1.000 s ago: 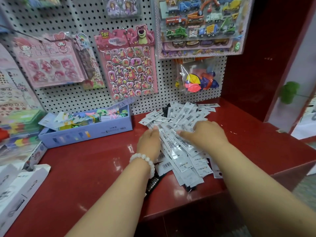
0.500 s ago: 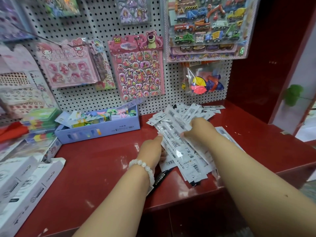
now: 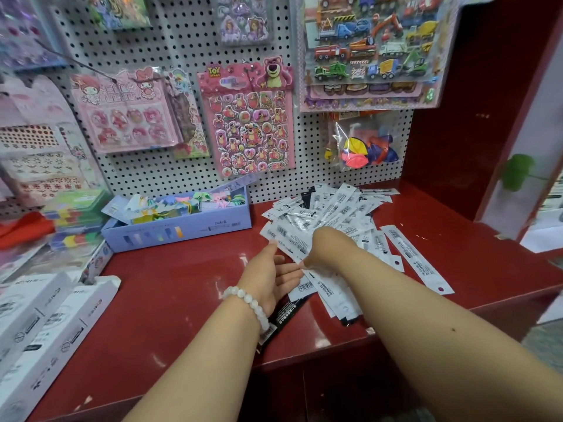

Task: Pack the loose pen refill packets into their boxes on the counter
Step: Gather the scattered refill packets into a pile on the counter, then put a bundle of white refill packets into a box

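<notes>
White pen refill packets with barcodes lie in a loose pile (image 3: 335, 289) on the red counter (image 3: 170, 300). My right hand (image 3: 324, 243) grips a fanned bunch of these packets (image 3: 320, 216), raised off the pile; its fingers are hidden under them. My left hand (image 3: 272, 272), with a bead bracelet on the wrist, is held flat with the palm turned toward the bunch, thumb tip at its lower left edge. Two long white boxes (image 3: 45, 333) lie at the counter's left front. One black packet (image 3: 285, 316) lies under my left wrist.
A blue open box (image 3: 182, 228) of colourful items stands against the pegboard (image 3: 189, 50), which carries hanging sticker sheets and a bag of balloons (image 3: 365, 150). Two single packets (image 3: 417, 260) lie to the right. A red side panel (image 3: 475, 117) closes the right.
My right hand has lifted a fan of packets up from the pile. My left hand has come off the pile and turned flat beside the bunch.
</notes>
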